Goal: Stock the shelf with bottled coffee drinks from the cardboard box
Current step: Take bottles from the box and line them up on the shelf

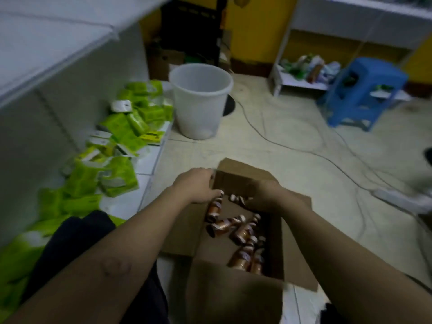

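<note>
Bottled coffee drinks (243, 232), small copper-brown bottles with pale caps, are lying jumbled inside the open brown cardboard box (233, 293) sitting on the pale tiled floor (280, 141) before you. Your left hand (198, 185) is curling its grip around the box's far flap. Your right hand (266, 195) is hanging over the far bottles with its grip hidden, so I cannot tell its state.
</note>
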`<state>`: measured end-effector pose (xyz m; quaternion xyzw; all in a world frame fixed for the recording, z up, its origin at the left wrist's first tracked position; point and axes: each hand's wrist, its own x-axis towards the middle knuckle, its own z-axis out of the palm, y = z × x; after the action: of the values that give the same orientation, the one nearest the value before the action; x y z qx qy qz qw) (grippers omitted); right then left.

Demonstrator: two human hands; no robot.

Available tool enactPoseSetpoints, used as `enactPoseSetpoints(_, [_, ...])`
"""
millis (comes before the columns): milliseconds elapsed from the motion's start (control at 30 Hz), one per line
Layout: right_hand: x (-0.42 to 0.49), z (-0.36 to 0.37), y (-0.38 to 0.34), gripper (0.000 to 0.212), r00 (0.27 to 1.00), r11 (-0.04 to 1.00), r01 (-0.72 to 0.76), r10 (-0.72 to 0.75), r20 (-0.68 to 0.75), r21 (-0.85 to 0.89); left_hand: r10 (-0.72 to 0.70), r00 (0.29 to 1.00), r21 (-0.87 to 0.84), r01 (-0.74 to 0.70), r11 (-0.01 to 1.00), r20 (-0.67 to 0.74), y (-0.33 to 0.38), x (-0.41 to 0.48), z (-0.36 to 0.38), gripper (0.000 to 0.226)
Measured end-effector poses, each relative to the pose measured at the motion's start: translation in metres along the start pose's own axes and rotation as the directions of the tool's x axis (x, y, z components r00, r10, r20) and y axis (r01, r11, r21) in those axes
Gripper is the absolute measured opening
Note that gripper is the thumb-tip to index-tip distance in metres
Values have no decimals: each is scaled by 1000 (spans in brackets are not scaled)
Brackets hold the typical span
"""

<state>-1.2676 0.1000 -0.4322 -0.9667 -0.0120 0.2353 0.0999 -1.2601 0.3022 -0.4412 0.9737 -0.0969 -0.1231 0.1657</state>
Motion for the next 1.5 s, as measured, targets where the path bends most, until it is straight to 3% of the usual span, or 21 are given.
enactPoseSetpoints(200, [7,70,33,52,958,971,-220,198,206,89,-21,963,-48,35,998,270,12,31,66,58])
enactPoseSetpoints(333, [19,124,59,52,892,944,-309,247,380,113,-59,937,-50,82,995,344,13,49,97,69])
enactPoseSetpoints(433, [38,156,78,53,873,907,-361,247,420,217,-98,918,-59,130,990,385,10,71,128,85])
enactPoseSetpoints(600, [79,199,90,61,829,790,-477,258,496,386,-155,880,-24,185,982,449,10,101,192,52])
enactPoseSetpoints(700, [103,225,90,47,799,774,-510,266,539,375,-186,868,-19,219,976,460,4,119,230,62])
enactPoseSetpoints(867, [128,267,95,27,758,741,-584,352,549,331,-166,866,-56,217,974,471,-18,144,276,78])
enactPoseSetpoints(1000, [143,285,101,32,710,692,-670,490,507,270,-176,850,1,202,979,497,-21,154,306,74])
enactPoseSetpoints(1100, [152,290,103,33,687,662,-702,530,497,264,-214,873,113,182,977,438,-18,158,321,76])
enactPoseSetpoints(1167, [155,298,103,43,673,631,-716,510,535,299,-239,871,90,223,971,430,-22,159,329,76])
enactPoseSetpoints(1233, [154,309,98,70,641,555,-753,497,585,354,-241,860,48,246,968,451,-28,158,335,79])
enactPoseSetpoints(1333, [146,325,88,101,604,444,-797,587,540,410,-243,847,-31,292,956,473,-30,152,344,81])
enactPoseSetpoints(1433, [140,335,85,99,632,422,-766,632,448,485,-290,800,-98,395,913,525,-28,155,346,82])
enactPoseSetpoints(1500, [141,334,88,90,605,345,-775,647,464,529,-295,774,-101,417,903,560,-27,159,342,76])
